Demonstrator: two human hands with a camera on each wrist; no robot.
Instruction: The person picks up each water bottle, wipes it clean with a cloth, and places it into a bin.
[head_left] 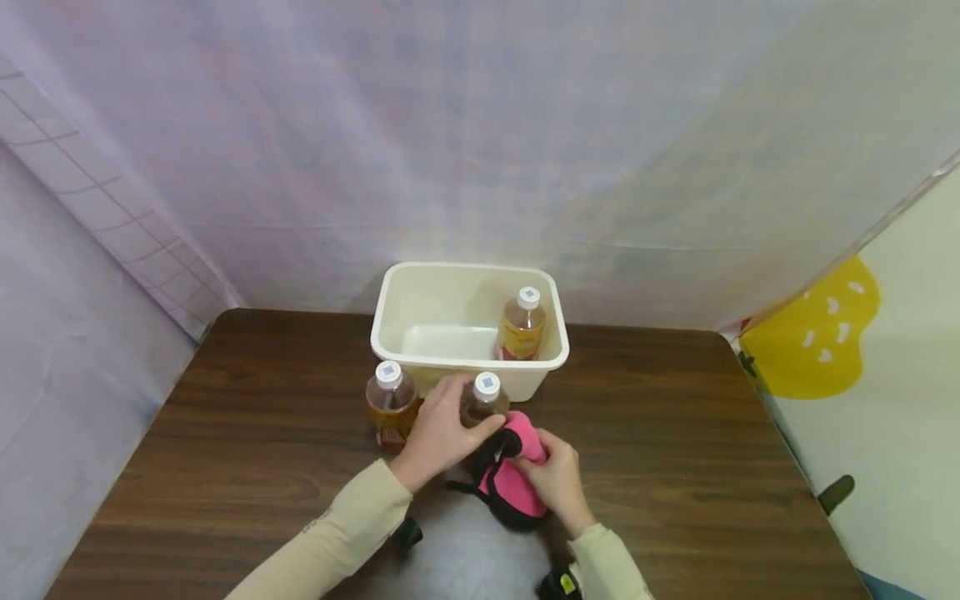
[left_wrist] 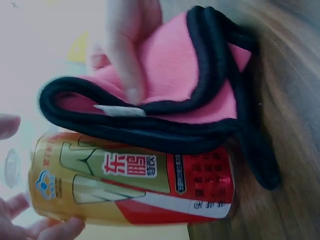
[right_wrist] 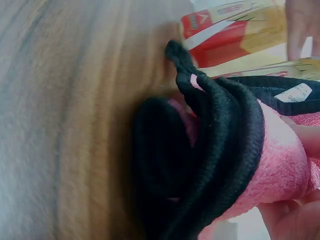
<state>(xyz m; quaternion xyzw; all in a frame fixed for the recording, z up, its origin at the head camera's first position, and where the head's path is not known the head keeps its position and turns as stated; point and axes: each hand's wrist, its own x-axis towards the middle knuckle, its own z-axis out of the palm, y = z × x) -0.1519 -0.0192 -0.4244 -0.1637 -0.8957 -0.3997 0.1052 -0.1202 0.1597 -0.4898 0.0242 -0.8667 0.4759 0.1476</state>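
Around the upper part of a drink bottle (head_left: 487, 398) with a white cap, my left hand (head_left: 444, 429) curves its fingers. The bottle's gold-and-red label (left_wrist: 135, 180) shows in the left wrist view. My right hand (head_left: 557, 479) grips a folded pink towel (head_left: 521, 487), the thumb and fingers pinching its upper fold. Black edging, a small white tag and a black loop (right_wrist: 185, 65) show on the towel. It is up against the bottle's side, low over the table. A second bottle (head_left: 392, 408) stands just left of my left hand.
Behind the hands stands a cream bin (head_left: 468, 364) with another such bottle (head_left: 522, 327) upright in its right side. The dark wooden table (head_left: 652, 433) ends at a curtain (head_left: 480, 167) at the back. A yellow-patterned sheet (head_left: 817, 333) hangs at the right.
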